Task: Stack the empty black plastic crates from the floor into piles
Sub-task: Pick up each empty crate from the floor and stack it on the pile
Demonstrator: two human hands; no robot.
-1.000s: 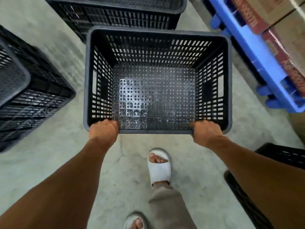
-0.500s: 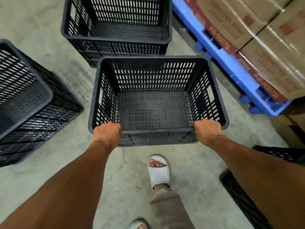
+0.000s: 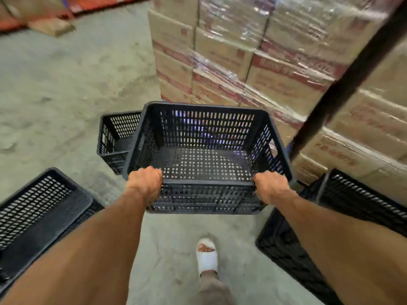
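Observation:
I hold an empty black perforated crate [image 3: 207,150] up off the concrete floor, level and in front of me. My left hand [image 3: 144,183] grips the near rim at its left corner and my right hand [image 3: 269,187] grips the same rim at its right corner. Behind the held crate, to its left, another black crate [image 3: 114,137] stands on the floor, partly hidden. A black crate [image 3: 37,208] sits at my lower left. At my lower right is a further black crate [image 3: 356,199], partly covered by my right arm.
A tall pallet of shrink-wrapped cardboard boxes [image 3: 242,58] rises just beyond the held crate. A dark upright post [image 3: 343,84] slants down the right side. Bare concrete floor [image 3: 66,80] spreads to the left. My foot in a white sandal [image 3: 207,256] is below the crate.
The held crate has come up higher and my view has tilted up, so the box stack now fills the background. Both hands keep the same grip on the near rim.

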